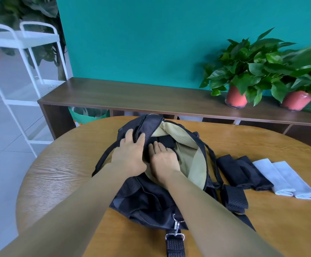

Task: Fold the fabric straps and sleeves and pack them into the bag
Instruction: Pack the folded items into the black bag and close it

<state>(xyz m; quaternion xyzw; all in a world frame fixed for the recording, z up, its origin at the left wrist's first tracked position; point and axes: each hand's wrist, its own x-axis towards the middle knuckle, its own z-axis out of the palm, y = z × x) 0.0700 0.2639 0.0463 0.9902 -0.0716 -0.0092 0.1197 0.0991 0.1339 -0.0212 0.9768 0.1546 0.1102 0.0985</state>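
Head view: the bag lies unzipped in the middle of the round wooden table, its beige lining showing and its mouth turned up towards me. My left hand grips the bag's near-left rim, fingers tucked into the dark flap, and holds the opening wide. My right hand is down inside, fingers straight and together, palm flat on a dark folded piece that sits on the lining.

I judge this to be the packing step, with one piece being seated in the bag and the rest not yet packed. Just right of the bag lie the black folded pieces, side by side, and touching them on the far side are two pale folded pieces. A black mesh piece lies nearer me, against the bag's side. The bag's shoulder strap, with its metal clip, trails off the table's near edge.

Next I would lift the right hand out, reach right for the nearest black fold and pinch it so it does not open, while the left hand holds the mouth wide. Whether the mesh piece is fully folded I cannot tell.

Behind the table stand a low sideboard and potted plants.
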